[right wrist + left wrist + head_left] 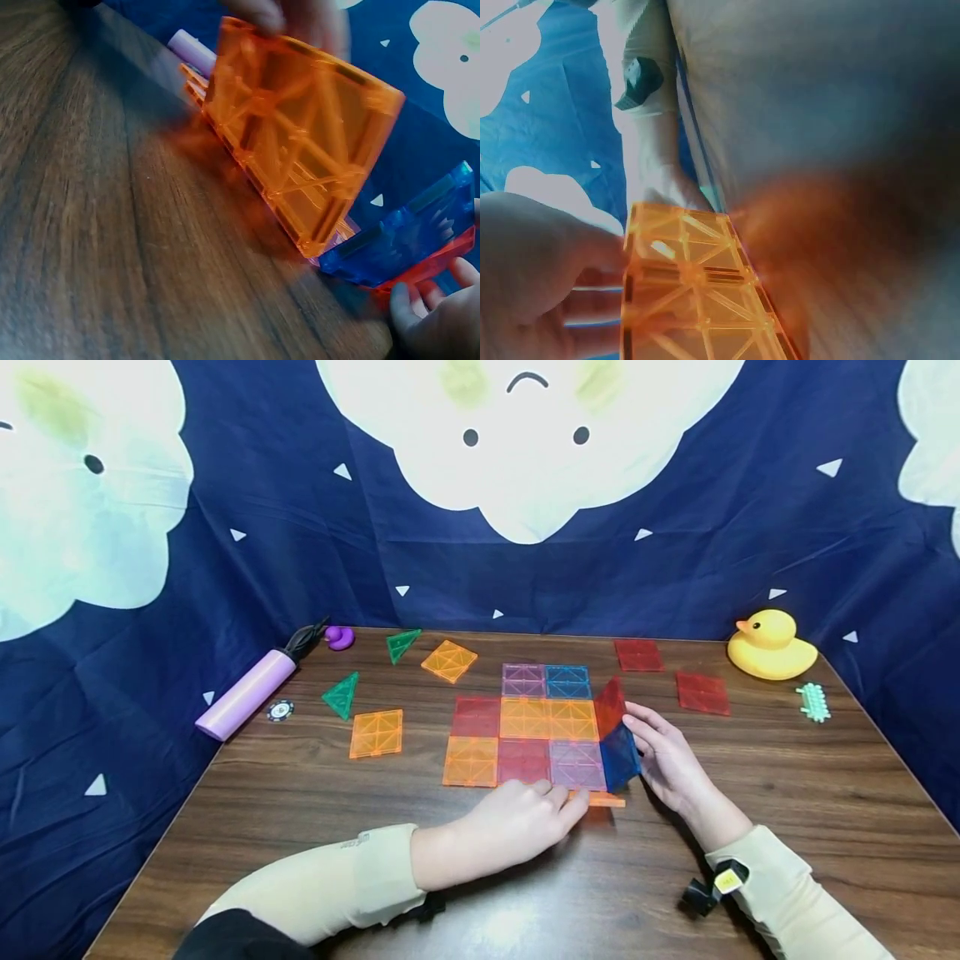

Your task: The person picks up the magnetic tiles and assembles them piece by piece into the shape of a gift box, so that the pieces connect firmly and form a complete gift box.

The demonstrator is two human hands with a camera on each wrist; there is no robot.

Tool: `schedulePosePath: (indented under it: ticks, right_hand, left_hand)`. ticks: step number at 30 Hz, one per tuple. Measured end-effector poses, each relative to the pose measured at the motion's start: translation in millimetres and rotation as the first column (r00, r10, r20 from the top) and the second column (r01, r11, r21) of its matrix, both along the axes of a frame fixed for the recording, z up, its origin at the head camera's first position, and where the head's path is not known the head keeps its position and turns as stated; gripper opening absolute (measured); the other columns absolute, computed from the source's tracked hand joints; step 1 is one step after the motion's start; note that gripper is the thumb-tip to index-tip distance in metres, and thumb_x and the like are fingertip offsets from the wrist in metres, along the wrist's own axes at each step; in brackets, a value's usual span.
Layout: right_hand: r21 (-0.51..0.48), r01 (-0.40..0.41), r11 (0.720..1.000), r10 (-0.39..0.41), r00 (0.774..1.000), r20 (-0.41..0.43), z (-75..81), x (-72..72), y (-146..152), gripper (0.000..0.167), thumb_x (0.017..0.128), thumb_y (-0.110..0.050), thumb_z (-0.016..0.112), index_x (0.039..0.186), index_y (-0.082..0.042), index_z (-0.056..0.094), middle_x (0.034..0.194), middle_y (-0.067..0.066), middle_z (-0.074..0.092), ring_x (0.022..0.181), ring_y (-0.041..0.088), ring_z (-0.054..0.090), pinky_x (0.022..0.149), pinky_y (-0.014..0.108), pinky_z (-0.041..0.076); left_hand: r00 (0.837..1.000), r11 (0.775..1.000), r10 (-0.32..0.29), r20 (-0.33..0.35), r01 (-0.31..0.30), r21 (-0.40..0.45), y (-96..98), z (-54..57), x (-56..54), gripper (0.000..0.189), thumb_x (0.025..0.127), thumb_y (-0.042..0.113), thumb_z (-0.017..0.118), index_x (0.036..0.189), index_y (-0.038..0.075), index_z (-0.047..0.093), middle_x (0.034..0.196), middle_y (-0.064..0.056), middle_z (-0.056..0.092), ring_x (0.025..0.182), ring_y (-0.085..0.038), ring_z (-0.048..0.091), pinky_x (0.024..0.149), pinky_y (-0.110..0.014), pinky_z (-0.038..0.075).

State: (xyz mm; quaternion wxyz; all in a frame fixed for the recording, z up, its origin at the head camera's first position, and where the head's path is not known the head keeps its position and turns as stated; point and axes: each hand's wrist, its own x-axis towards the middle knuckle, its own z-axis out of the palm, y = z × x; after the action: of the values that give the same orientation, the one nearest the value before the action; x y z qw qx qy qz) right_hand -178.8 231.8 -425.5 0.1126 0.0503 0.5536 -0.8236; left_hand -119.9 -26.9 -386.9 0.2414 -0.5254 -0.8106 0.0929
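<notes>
Done, judging by present lie: flat layout (523,718) of eight squares, edge to edge on the tabletop (832,793); along its right side, standing red tile (611,707) and standing blue tile (619,760), both raised at a tilt. In hand: orange tile (609,802), on edge at the near side of the layout, by the purple tile (576,765). Joined or merely close: cannot tell.

Left grip (517,822): pinching the orange tile by its top edge. Right grip (671,764): fingers loosely extended, touching the outer side of the standing pair.

Probably left: left and far edges, nothing raised there. Unused and well apart: orange squares (377,733), green triangles (342,695), red squares (703,692).

Head view: whole layout and spares, but orange tile only as a thin strip. Right wrist view: same tile near upright, broad face on show. Left wrist view: ribbed face close up, fingers visible through it; layout not made out.
</notes>
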Motion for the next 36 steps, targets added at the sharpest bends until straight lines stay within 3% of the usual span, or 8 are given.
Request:
schedulePosePath:
  ticks: [4, 8, 13, 18, 27, 30, 33, 36]
  right_hand:
    - [0.059, -0.026, 0.998, 0.028, 0.999, -0.037, -2.6, 1.3, -4.2, 0.051, 0.108, -0.027, 0.053, 0.152, -0.007, 0.038, 0.122, -0.002, 0.069, 0.107, 0.012, 0.066, 0.089, 0.026, 0.054]
    - [0.101, -0.038, 0.994, 0.043, 0.998, -0.046, -2.8, 2.6, -8.4, 0.061, 0.109, -0.032, 0.05, 0.159, -0.006, 0.029, 0.127, -0.003, 0.066, 0.114, 0.013, 0.063, 0.092, 0.027, 0.053]
    - [0.163, -0.037, 0.986, 0.043, 0.998, -0.036, -0.1, 3.2, -12.0, 0.064, 0.109, -0.038, 0.048, 0.161, -0.008, 0.027, 0.143, 0.005, 0.056, 0.122, 0.017, 0.057, 0.097, 0.026, 0.049]
    - [0.227, -0.003, 0.974, 0.013, 0.999, -0.039, 0.9, 2.3, -18.1, 0.063, 0.109, -0.039, 0.047, 0.16, -0.006, 0.03, 0.157, 0.015, 0.039, 0.135, 0.022, 0.044, 0.101, 0.023, 0.042]
    - [0.262, 0.11, 0.959, -0.09, 0.992, -0.085, -3.9, 4.2, -31.1, 0.055, 0.109, -0.033, 0.048, 0.152, 0.0, 0.04, 0.138, 0.011, 0.056, 0.124, 0.02, 0.053, 0.094, 0.022, 0.048]
    - [0.25, 0.104, 0.963, -0.08, 0.991, -0.104, -3.9, 8.1, -35.0, 0.055, 0.11, -0.033, 0.043, 0.156, -0.003, 0.035, 0.147, 0.014, 0.049, 0.13, 0.023, 0.048, 0.097, 0.022, 0.045]
    - [0.229, 0.091, 0.969, -0.062, 0.99, -0.128, -3.1, 12.0, -40.2, 0.055, 0.111, -0.029, 0.039, 0.16, -0.007, 0.029, 0.156, 0.016, 0.037, 0.138, 0.026, 0.039, 0.104, 0.023, 0.04]
    - [0.197, 0.081, 0.977, -0.053, 0.988, -0.142, -3.2, 14.2, -44.7, 0.055, 0.111, -0.024, 0.037, 0.162, -0.009, 0.025, 0.161, 0.015, 0.031, 0.141, 0.028, 0.034, 0.11, 0.029, 0.035]
  left_hand:
    - [0.992, 0.993, 0.033, -0.121, -0.019, 0.114, 4.8, -0.6, -5.4, 0.022, 0.101, 0.017, 0.055, 0.117, 0.016, 0.071, 0.089, 0.003, 0.07, 0.07, -0.011, 0.067, 0.049, -0.023, 0.047]
    - [0.98, 0.99, 0.114, -0.161, -0.098, 0.105, 8.8, -0.7, -6.4, 0.027, 0.103, 0.017, 0.05, 0.119, 0.015, 0.072, 0.099, 0.0, 0.073, 0.077, -0.013, 0.068, 0.06, -0.026, 0.052]
    - [0.974, 0.982, 0.186, -0.132, -0.181, 0.049, 11.5, -0.9, -3.1, 0.033, 0.106, 0.02, 0.049, 0.13, 0.013, 0.07, 0.116, -0.004, 0.073, 0.096, -0.016, 0.07, 0.079, -0.032, 0.057]
    - [0.975, 0.98, 0.197, -0.107, -0.194, 0.039, 12.2, -4.2, -1.5, 0.037, 0.107, 0.019, 0.044, 0.135, 0.01, 0.066, 0.122, -0.007, 0.071, 0.105, -0.018, 0.069, 0.087, -0.034, 0.056]
    - [0.979, 0.981, 0.176, -0.106, -0.165, 0.101, 12.7, -8.8, -1.3, 0.038, 0.105, 0.02, 0.044, 0.133, 0.008, 0.067, 0.119, -0.007, 0.071, 0.103, -0.019, 0.068, 0.085, -0.035, 0.056]
    - [0.984, 0.98, 0.172, -0.055, -0.165, 0.113, 11.7, -7.6, -1.6, 0.039, 0.102, 0.028, 0.055, 0.134, 0.009, 0.067, 0.12, -0.006, 0.071, 0.104, -0.019, 0.069, 0.086, -0.035, 0.055]
    - [0.983, 0.977, 0.164, 0.082, -0.173, 0.121, 7.1, -2.4, -4.3, 0.049, 0.098, 0.038, 0.063, 0.138, 0.009, 0.063, 0.127, -0.007, 0.069, 0.112, -0.02, 0.067, 0.093, -0.037, 0.053]
    - [0.934, 0.959, 0.146, 0.326, -0.214, 0.184, -5.3, 5.7, -12.3, 0.059, 0.098, 0.041, 0.064, 0.144, 0.006, 0.057, 0.139, -0.012, 0.062, 0.125, -0.027, 0.06, 0.105, -0.042, 0.047]
